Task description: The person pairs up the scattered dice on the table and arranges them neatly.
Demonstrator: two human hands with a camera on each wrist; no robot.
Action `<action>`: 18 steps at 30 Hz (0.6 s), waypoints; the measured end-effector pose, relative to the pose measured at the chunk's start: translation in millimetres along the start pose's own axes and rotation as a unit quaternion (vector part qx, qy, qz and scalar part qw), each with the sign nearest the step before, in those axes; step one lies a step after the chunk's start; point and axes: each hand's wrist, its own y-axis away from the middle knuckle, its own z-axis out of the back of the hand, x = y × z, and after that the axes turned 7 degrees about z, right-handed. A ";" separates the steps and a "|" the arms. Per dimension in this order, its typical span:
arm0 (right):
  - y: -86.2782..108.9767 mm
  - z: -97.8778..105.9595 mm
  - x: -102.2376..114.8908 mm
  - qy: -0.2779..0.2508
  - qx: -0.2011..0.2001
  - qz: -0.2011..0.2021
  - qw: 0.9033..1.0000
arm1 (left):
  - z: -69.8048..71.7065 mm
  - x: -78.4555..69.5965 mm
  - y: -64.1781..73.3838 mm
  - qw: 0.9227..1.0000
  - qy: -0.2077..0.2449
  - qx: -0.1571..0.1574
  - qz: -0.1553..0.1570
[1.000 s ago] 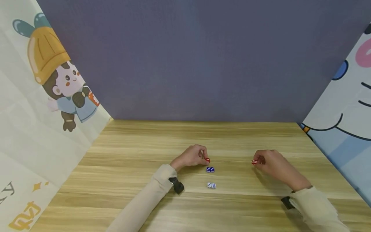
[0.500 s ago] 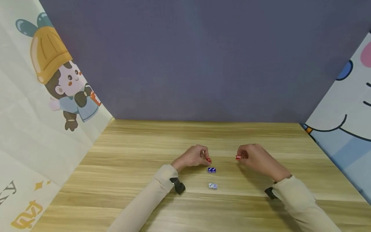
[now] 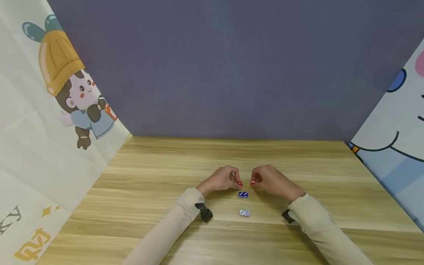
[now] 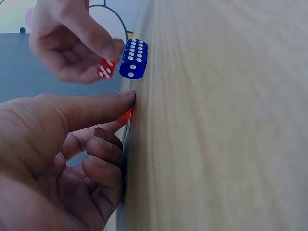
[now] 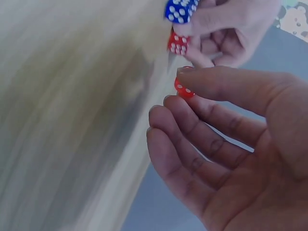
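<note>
My left hand (image 3: 222,179) pinches a small red die (image 3: 240,183) between thumb and fingertips, low at the tabletop. In the left wrist view the thumb hides most of that die. Just to the right, my right hand (image 3: 274,180) holds another red die (image 3: 253,182), and a short gap separates the two. The right wrist view has this die (image 5: 184,87) between thumb and forefinger, the other fingers loosely bent. Two blue dice (image 3: 243,195) sit side by side on the near side of the left die. Closer to me lie two white dice (image 3: 244,213), also side by side.
The wooden table (image 3: 165,158) runs back to a dark grey-blue panel (image 3: 212,73). Printed cartoon sheets flank it, one on the left (image 3: 29,154) and one on the right (image 3: 377,125). Both cuffs carry black straps.
My right hand has travelled left with its red die, from well off to the right to close beside the left die. My left hand has stayed in place, still pinching its die.
</note>
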 end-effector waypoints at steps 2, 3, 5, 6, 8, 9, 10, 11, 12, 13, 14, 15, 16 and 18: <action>-5.2 -4.4 2.3 -0.002 0.008 0.006 1.000 | -1.0 0.8 -1.5 1.000 -0.007 -0.003 0.001; -7.5 -6.4 3.4 -0.002 0.010 0.009 1.000 | -1.4 0.8 -1.9 1.000 -0.010 -0.003 0.002; -11.3 -9.7 5.1 -0.001 0.014 0.015 1.000 | -2.2 0.9 -2.5 1.000 -0.012 -0.005 0.002; -12.9 -11.2 5.7 0.000 0.015 0.016 1.000 | -2.5 0.9 -2.7 1.000 -0.013 -0.006 0.002; -15.4 -13.3 6.6 0.003 0.015 0.017 1.000 | -2.9 0.8 -3.2 1.000 -0.012 -0.005 0.001; -16.5 -14.3 6.9 0.004 0.016 0.012 1.000 | -3.0 0.7 -3.3 1.000 -0.012 -0.003 0.001; -17.2 -14.9 6.9 0.005 0.017 0.009 1.000 | -3.1 0.8 -3.4 1.000 -0.012 -0.002 0.001; -17.9 -15.4 7.1 0.005 0.019 0.004 1.000 | -3.0 0.9 -3.7 1.000 -0.012 -0.001 0.001; -18.6 -15.8 7.4 0.004 0.020 -0.001 1.000 | -3.0 1.1 -4.0 1.000 -0.013 -0.001 0.002; -19.0 -15.9 7.5 0.003 0.022 -0.004 1.000 | -2.7 1.2 -4.1 1.000 -0.013 -0.001 0.002; -19.7 -16.2 7.4 0.003 0.024 -0.005 1.000 | -2.3 1.2 -4.0 1.000 -0.013 -0.001 0.003; -20.3 -16.5 7.2 0.002 0.025 -0.009 1.000 | -2.0 1.3 -3.9 1.000 -0.014 -0.001 0.004; -20.7 -16.6 7.1 0.000 0.026 -0.008 1.000 | -1.6 1.3 -3.7 1.000 -0.014 -0.002 0.004; -21.6 -16.9 6.8 -0.005 0.027 -0.008 1.000 | -1.0 1.5 -3.4 1.000 -0.014 -0.004 0.005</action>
